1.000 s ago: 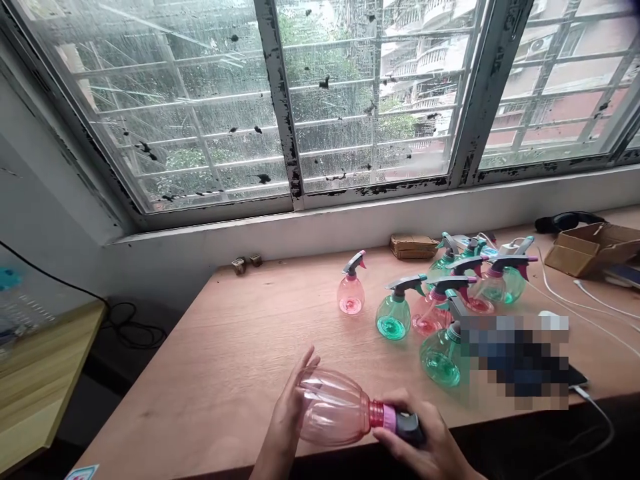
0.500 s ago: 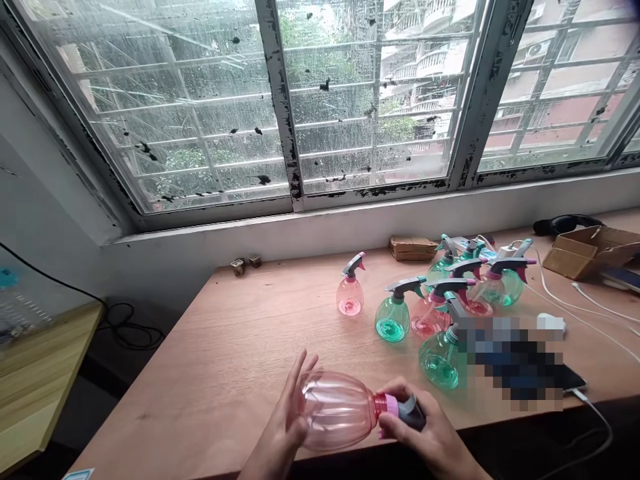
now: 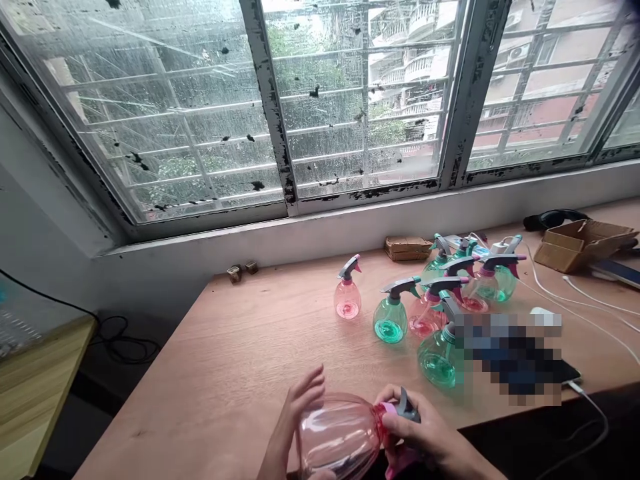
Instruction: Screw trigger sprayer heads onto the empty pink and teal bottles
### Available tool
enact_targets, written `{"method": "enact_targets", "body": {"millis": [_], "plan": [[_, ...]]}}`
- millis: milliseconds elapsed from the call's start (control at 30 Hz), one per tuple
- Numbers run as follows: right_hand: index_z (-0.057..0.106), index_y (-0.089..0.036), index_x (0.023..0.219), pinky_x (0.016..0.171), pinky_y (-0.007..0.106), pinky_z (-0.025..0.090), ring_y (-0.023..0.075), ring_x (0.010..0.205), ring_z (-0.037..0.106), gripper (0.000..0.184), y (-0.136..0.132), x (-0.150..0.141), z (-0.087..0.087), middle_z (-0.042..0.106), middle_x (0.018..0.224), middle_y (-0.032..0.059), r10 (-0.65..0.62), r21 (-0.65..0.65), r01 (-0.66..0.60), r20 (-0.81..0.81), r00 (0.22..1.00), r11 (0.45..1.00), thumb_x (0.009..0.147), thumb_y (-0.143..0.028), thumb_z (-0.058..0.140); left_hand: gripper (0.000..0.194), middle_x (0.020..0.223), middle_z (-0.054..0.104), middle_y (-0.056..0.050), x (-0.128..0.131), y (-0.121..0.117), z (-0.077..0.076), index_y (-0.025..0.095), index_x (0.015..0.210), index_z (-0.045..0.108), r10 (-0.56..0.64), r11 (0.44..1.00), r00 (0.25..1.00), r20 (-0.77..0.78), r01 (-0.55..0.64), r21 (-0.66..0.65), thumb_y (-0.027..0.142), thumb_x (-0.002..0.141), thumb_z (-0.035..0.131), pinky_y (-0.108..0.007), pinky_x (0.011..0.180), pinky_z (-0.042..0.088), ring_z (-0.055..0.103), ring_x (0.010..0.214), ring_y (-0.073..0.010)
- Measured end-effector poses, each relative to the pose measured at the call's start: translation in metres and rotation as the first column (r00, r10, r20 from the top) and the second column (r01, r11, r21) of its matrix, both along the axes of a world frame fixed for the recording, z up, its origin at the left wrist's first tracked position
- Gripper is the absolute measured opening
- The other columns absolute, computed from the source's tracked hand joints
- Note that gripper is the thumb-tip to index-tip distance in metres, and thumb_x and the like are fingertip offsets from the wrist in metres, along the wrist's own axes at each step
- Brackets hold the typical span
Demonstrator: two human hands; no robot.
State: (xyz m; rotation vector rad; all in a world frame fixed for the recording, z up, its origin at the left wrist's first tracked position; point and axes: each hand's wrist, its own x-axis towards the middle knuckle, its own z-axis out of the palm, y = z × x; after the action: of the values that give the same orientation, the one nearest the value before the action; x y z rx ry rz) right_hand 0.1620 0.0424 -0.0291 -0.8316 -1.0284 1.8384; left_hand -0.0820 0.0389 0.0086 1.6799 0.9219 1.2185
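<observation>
A clear pink spray bottle (image 3: 340, 433) lies on its side at the table's near edge, between my two hands. My left hand (image 3: 295, 413) cups its base, with the fingers stretched along the far side and the thumb tip showing below. Around the grey and pink spray head (image 3: 410, 408) at the neck, my right hand (image 3: 425, 427) is closed, its thumb across the pink collar. The trigger points down, partly hidden by that hand. Beyond stand a small pink spray bottle (image 3: 347, 298) and a green spray bottle (image 3: 391, 320), both upright.
Several more pink and green spray bottles cluster at the right, including a green one (image 3: 438, 358) near a blurred dark device (image 3: 530, 363) with a cable. Behind are a brown packet (image 3: 407, 249), an open cardboard box (image 3: 580, 245) and black headphones (image 3: 555, 219). A window (image 3: 350, 100) runs along the back.
The pink bottle has shifted down and slightly right, and its spray head has turned so the trigger shows below. Both hands stay on it. The view has swung slightly.
</observation>
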Motion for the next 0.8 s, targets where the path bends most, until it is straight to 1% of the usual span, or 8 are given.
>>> {"method": "enact_targets", "body": {"millis": [133, 233, 300, 400, 467, 533, 633, 800], "plan": [[0.064, -0.018, 0.096, 0.066, 0.031, 0.057, 0.0192, 0.068, 0.067, 0.036, -0.006, 0.006, -0.001, 0.07, 0.076, 0.0044, -0.218, 0.299, 0.142, 0.238, 0.946, 0.943, 0.085, -0.05, 0.074, 0.08, 0.155, 0.044, -0.014, 0.014, 0.009, -0.015, 0.027, 0.142, 0.054, 0.202, 0.953, 0.967, 0.154, -0.158, -0.257, 0.076, 0.079, 0.059, -0.051, 0.106, 0.045, 0.039, 0.141, -0.0429], [0.071, -0.019, 0.099, 0.068, 0.028, 0.053, 0.0208, 0.073, 0.069, 0.023, -0.009, 0.01, -0.003, 0.075, 0.083, 0.0066, -0.489, 0.665, 0.121, 0.401, 0.775, 0.737, 0.086, -0.037, 0.074, 0.076, 0.149, 0.052, -0.016, 0.022, 0.018, -0.027, 0.025, 0.14, 0.054, 0.297, 0.832, 0.925, 0.238, -0.128, -0.54, 0.076, 0.083, 0.054, -0.047, 0.09, 0.055, 0.054, 0.128, -0.0402], [0.072, -0.021, 0.101, 0.068, 0.029, 0.053, 0.0208, 0.071, 0.069, 0.022, -0.008, 0.011, -0.004, 0.075, 0.082, 0.006, -0.546, 0.758, 0.059, 0.411, 0.73, 0.649, 0.083, -0.033, 0.076, 0.073, 0.145, 0.055, -0.017, 0.024, 0.021, -0.031, 0.022, 0.137, 0.057, 0.32, 0.787, 0.907, 0.273, -0.094, -0.61, 0.073, 0.085, 0.054, -0.043, 0.083, 0.057, 0.058, 0.126, -0.0392], [0.07, -0.019, 0.097, 0.066, 0.029, 0.054, 0.0198, 0.069, 0.068, 0.023, -0.004, 0.008, -0.001, 0.073, 0.079, 0.0055, -0.447, 0.636, 0.102, 0.409, 0.795, 0.765, 0.085, -0.039, 0.075, 0.065, 0.146, 0.056, -0.013, 0.023, 0.02, -0.029, 0.024, 0.134, 0.061, 0.329, 0.819, 0.903, 0.277, -0.126, -0.56, 0.066, 0.084, 0.062, -0.041, 0.088, 0.057, 0.051, 0.133, -0.0387], [0.065, -0.018, 0.095, 0.064, 0.031, 0.056, 0.0198, 0.068, 0.068, 0.031, -0.002, 0.003, 0.002, 0.07, 0.077, 0.0046, -0.282, 0.386, 0.152, 0.306, 0.909, 0.91, 0.087, -0.047, 0.072, 0.063, 0.15, 0.052, -0.011, 0.02, 0.018, -0.024, 0.028, 0.136, 0.06, 0.271, 0.898, 0.919, 0.286, -0.134, -0.419, 0.061, 0.082, 0.067, -0.043, 0.096, 0.053, 0.046, 0.138, -0.0389], [0.059, -0.017, 0.094, 0.061, 0.034, 0.058, 0.0194, 0.065, 0.067, 0.037, -0.002, -0.001, 0.004, 0.066, 0.074, 0.0022, -0.157, 0.153, 0.136, 0.133, 0.979, 0.979, 0.086, -0.052, 0.07, 0.068, 0.156, 0.046, -0.008, 0.018, 0.016, -0.02, 0.033, 0.142, 0.054, 0.178, 0.958, 0.941, 0.289, -0.099, -0.268, 0.06, 0.081, 0.07, -0.044, 0.105, 0.047, 0.039, 0.144, -0.0386], [0.058, -0.017, 0.095, 0.062, 0.035, 0.059, 0.0181, 0.065, 0.065, 0.038, -0.005, -0.003, 0.003, 0.064, 0.076, 0.0013, -0.145, 0.11, 0.136, 0.08, 0.986, 0.985, 0.087, -0.052, 0.07, 0.075, 0.162, 0.036, -0.005, 0.014, 0.013, -0.018, 0.036, 0.149, 0.045, 0.095, 0.974, 0.953, 0.286, -0.03, -0.224, 0.065, 0.082, 0.065, -0.047, 0.114, 0.039, 0.027, 0.15, -0.0376], [0.069, -0.018, 0.1, 0.061, 0.027, 0.051, 0.016, 0.063, 0.062, 0.028, -0.01, 0.002, -0.005, 0.069, 0.076, 0.0033, -0.334, 0.548, 0.043, 0.445, 0.831, 0.836, 0.088, -0.043, 0.07, 0.068, 0.157, 0.044, -0.009, 0.008, 0.018, -0.028, 0.027, 0.144, 0.053, 0.164, 0.852, 0.939, 0.302, 0.019, -0.522, 0.07, 0.094, 0.04, -0.051, 0.118, 0.033, 0.037, 0.146, -0.0349]]}}
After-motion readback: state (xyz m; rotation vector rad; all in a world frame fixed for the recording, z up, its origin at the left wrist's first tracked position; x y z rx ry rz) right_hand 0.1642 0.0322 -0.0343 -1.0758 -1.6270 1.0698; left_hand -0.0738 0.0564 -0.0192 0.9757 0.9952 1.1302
